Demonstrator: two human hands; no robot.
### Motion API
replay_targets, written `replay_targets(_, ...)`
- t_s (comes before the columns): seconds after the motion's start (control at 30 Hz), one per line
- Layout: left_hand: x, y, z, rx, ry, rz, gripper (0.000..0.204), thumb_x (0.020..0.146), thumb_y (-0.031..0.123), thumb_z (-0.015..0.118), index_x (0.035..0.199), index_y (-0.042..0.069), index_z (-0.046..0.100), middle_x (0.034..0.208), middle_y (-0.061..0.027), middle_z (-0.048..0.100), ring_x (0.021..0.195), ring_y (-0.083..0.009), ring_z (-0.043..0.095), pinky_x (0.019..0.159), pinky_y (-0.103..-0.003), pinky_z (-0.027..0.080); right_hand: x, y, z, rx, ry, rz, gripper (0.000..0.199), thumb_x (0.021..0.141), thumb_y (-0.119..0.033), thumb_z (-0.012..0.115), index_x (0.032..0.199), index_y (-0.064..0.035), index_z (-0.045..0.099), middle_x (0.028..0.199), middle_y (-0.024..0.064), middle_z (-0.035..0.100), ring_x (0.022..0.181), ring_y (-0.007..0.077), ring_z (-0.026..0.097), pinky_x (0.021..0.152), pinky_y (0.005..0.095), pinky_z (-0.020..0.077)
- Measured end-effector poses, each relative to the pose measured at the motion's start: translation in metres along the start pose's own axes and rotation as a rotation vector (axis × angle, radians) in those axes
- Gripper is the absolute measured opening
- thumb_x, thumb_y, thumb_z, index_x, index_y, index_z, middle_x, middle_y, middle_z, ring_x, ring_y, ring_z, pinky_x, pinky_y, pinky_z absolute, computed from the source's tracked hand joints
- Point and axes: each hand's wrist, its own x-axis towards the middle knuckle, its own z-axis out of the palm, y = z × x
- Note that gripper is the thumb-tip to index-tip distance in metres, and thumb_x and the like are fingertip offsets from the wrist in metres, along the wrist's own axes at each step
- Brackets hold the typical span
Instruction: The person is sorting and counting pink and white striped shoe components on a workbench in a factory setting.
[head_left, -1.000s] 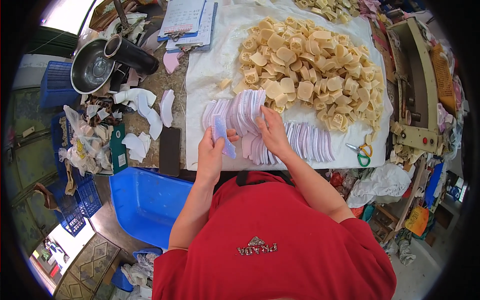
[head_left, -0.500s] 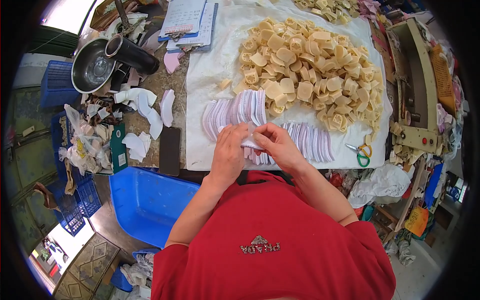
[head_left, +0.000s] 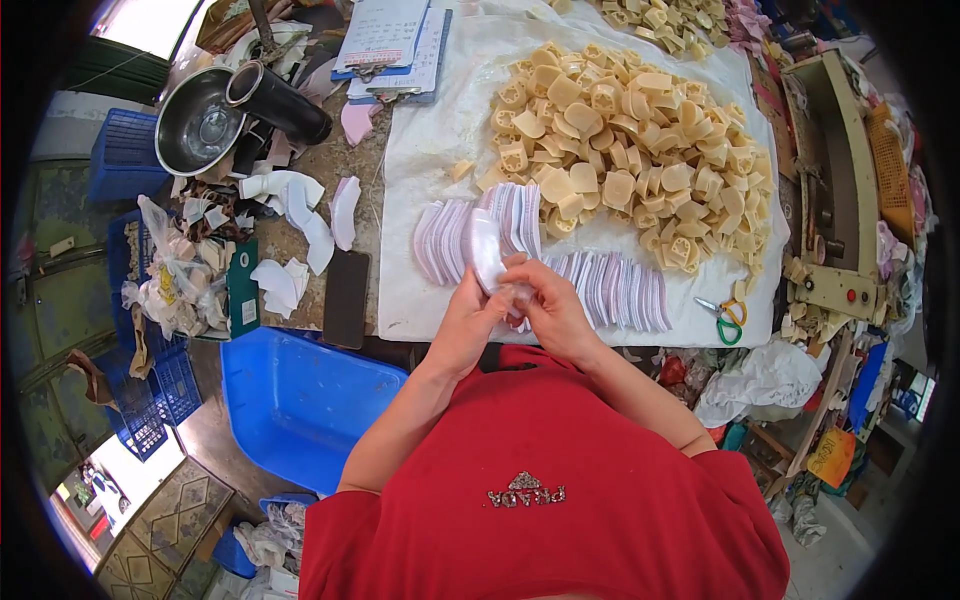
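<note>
While gripped, pale piece (head_left: 487,250) near table edge (head_left: 400,335)

The fingers (head_left: 520,290) of both hands overlapped, so I could not tell how they gripped the white curved piece (head_left: 487,250). Her right hand (head_left: 555,310) covered part of the row of pale pieces (head_left: 620,290). The second heap of cream parts (head_left: 660,15) was cut off by the top edge. The clipboard's writing (head_left: 385,35) was too small to make out.
</note>
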Motion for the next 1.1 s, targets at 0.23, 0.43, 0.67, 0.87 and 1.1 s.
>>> replay_targets(0.23, 0.002, 0.008, -0.002, 0.386, -0.048, -0.129, 0.035, 0.085, 0.003, 0.048, 0.12, -0.002, 0.045, 0.105, -0.0064, 0.056, 0.091, -0.0125, 0.055, 0.08, -0.025, 0.044, -0.003, 0.019, -0.014, -0.438, 0.227, -0.265, 0.006, 0.084, -0.004, 0.055, 0.09, -0.0054, 0.055, 0.094, 0.0072, 0.05, 0.083, 0.0188, 0.051, 0.075, 0.026, 0.0413)
replay_targets(0.43, -0.004, 0.015, 0.014, 0.139, -0.418, -0.324, 0.035, 0.085, 0.0, 0.041, 0.12, -0.005, 0.046, 0.11, -0.0142, 0.058, 0.103, -0.0208, 0.058, 0.088, -0.031, 0.045, -0.026, 0.011, -0.073, -0.111, 0.477, -0.174, 0.004, 0.085, -0.007, 0.055, 0.084, -0.0036, 0.053, 0.081, 0.0035, 0.047, 0.078, 0.0135, 0.047, 0.076, 0.0249, 0.0394)
replay_targets(0.67, 0.008, 0.004, 0.002, 0.033, -0.225, -0.23, 0.036, 0.086, 0.003, 0.043, 0.122, -0.001, 0.044, 0.12, -0.0146, 0.051, 0.105, -0.0248, 0.056, 0.084, -0.03, 0.048, -0.137, 0.012, -0.155, -1.247, -0.233, 0.466, 0.024, 0.077, -0.014, 0.061, 0.098, -0.0032, 0.059, 0.088, 0.0105, 0.06, 0.081, 0.0262, 0.057, 0.077, 0.0336, 0.044)
replay_targets(0.87, 0.041, -0.026, 0.017, 0.711, 0.003, 0.088, 0.048, 0.079, 0.003, 0.049, 0.126, 0.003, 0.041, 0.098, -0.0157, 0.044, 0.094, -0.0267, 0.046, 0.086, -0.035, 0.04, -0.038, 0.001, -0.061, -0.117, 0.127, 0.179, 0.043, 0.089, -0.014, 0.054, 0.128, -0.002, 0.04, 0.113, 0.0102, 0.056, 0.104, 0.018, 0.052, 0.089, 0.0319, 0.041)
replay_targets(1.1, 0.072, -0.022, 0.017, 0.778, 0.016, 0.203, 0.055, 0.079, 0.004, 0.052, 0.13, -0.001, 0.032, 0.109, -0.0214, 0.042, 0.101, -0.0331, 0.047, 0.089, -0.038, 0.041, 0.038, 0.028, -0.036, 0.063, 0.466, 0.034, 0.035, 0.087, -0.014, 0.055, 0.117, 0.0013, 0.047, 0.089, 0.0037, 0.055, 0.074, 0.0083, 0.048, 0.064, 0.022, 0.0409)
